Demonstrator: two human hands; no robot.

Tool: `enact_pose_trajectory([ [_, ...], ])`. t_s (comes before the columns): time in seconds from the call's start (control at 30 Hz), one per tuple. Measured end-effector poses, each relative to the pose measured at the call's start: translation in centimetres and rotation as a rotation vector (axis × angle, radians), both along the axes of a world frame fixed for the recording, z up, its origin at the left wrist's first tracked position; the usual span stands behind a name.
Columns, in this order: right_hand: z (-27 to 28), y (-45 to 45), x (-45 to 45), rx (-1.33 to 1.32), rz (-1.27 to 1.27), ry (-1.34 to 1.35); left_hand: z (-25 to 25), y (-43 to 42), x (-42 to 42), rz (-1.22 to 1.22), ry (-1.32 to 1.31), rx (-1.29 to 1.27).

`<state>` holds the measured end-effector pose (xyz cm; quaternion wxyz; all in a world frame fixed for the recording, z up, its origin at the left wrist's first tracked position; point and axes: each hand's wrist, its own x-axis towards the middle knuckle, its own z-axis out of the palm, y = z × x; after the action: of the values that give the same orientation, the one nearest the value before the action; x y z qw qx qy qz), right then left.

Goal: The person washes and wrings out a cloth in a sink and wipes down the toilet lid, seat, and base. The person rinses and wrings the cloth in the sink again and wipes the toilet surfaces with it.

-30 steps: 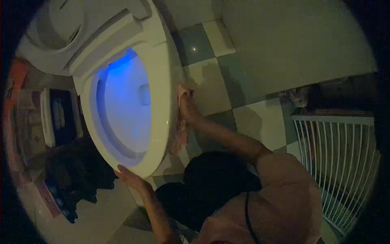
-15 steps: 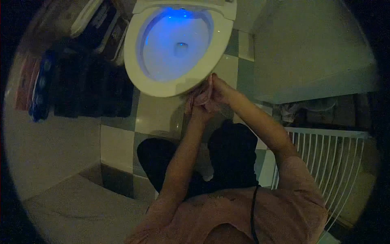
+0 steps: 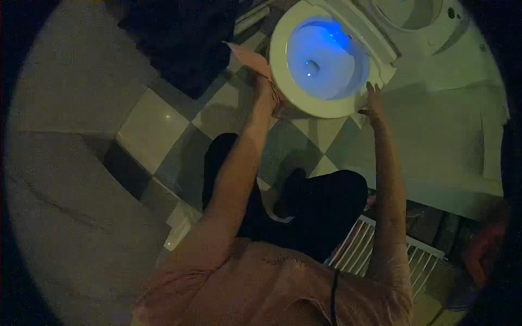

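A white toilet (image 3: pixel 289 96) stands in front of me, its bowl lit blue inside and its seat ring exposed. My left hand (image 3: pixel 263 88) is at the left outer side of the bowl, closed on a pink cloth (image 3: pixel 251 60). One end of the cloth sticks out past the fingers, and another part hangs beside the bowl near the floor. Part of the left hand's fingers is hidden by the cloth. At the right edge of the seat, my right hand (image 3: pixel 373 102) touches the rim with fingers stretched out and thumb apart, without a cloth.
Dark hanging fabric (image 3: pixel 182 49) is at the upper left. The floor has light and grey-green checkered tiles (image 3: pixel 155 127). A white slatted rack (image 3: pixel 353 244) stands by my right arm. A white round-opening appliance or basin (image 3: pixel 408 13) shows at the upper right.
My hands, together on the cloth before, are now apart. The left has moved with the cloth to the bowl's left side; the right has let go and touches the seat. The view has turned.
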<state>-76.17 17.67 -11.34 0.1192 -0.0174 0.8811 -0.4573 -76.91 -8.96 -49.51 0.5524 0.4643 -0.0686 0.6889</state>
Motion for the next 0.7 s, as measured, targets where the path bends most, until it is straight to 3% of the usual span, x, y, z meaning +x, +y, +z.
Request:
enact_pose_trajectory([
  [0.07, -3.8, -2.4, -2.3, 1.165, 0.231, 0.167, -3.1, 1.4, 1.4, -0.335, 0.29, 0.637],
  [0.1, -6.6, -2.6, -2.0, 0.958, -0.036, 0.345, -4.6, 2.2, 1.9, -0.502, 0.448, 0.944],
  [0.2, -4.3, -2.5, -0.2, 0.935, 0.215, 0.3, -8.2, 5.4, 3.5, -1.012, 0.959, 1.828],
  [0.27, -5.0, -2.2, -0.4, 0.922, 0.131, 0.312, -8.9, 10.2, 6.9, -2.18, 0.365, 2.315],
  [0.3, -5.0, -2.5, -0.4, 0.895, 0.031, 0.327, -8.1, 10.7, 8.1, -2.184, 0.36, 2.309],
  [0.37, -4.3, -3.1, 0.4, 0.845, 0.022, 0.308, -5.3, 9.9, 9.5, -2.591, 1.571, 2.058],
  [0.43, -5.6, -2.3, -0.3, 0.783, 0.006, 0.294, 0.3, 7.7, 10.6, -2.586, 2.894, 1.244],
  [0.47, -9.0, 0.5, -2.6, 1.006, 0.098, 0.383, 7.6, 4.7, 11.0, -2.631, 2.854, 1.26],
  [0.5, -10.7, 1.9, -3.9, 1.237, 0.181, 0.469, 15.2, 1.5, 12.4, -2.874, 2.799, 1.145],
  [0.53, -9.4, 1.0, -3.2, 1.228, 0.151, 0.474, 23.0, -1.8, 13.3, -3.31, 1.702, 1.477],
  [0.6, -4.9, -3.1, 1.0, 0.974, 0.033, 0.4, 28.5, -6.4, 10.6, -3.487, 0.971, 1.561],
  [0.63, -4.1, -3.8, 1.9, 0.97, 0.008, 0.407, 30.8, -7.6, 9.3, -3.515, 0.935, 1.559],
  [0.7, -3.1, -4.7, 2.5, 0.779, 0.023, 0.378, 34.0, -9.1, 6.1, -3.571, 2.058, 1.072],
])
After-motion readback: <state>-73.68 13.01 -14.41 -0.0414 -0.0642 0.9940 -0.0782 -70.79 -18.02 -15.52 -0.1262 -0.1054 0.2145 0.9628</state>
